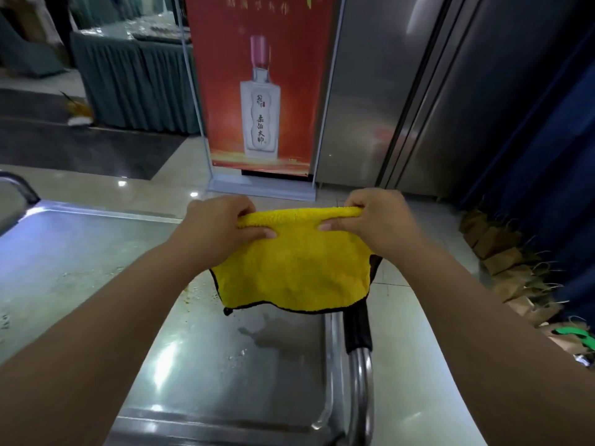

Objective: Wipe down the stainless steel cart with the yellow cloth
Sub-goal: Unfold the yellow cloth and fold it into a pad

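Cloth (291,268): one, yellow | left hand (215,226), right hand (376,220): both pinching its top edge | cart (96,252): one

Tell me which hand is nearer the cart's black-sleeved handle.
Right. The right hand grips the yellow cloth almost directly above the handle; the left hand grips the cloth's other end, over the cart top.

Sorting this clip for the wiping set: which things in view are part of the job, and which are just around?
Part of the job:
yellow cloth, held up by its top edge
left hand and right hand, both gripping it
stainless steel cart, top smeared and crumbed

Just around:
red bottle banner
steel cabinet
paper bags on the floor
skirted table
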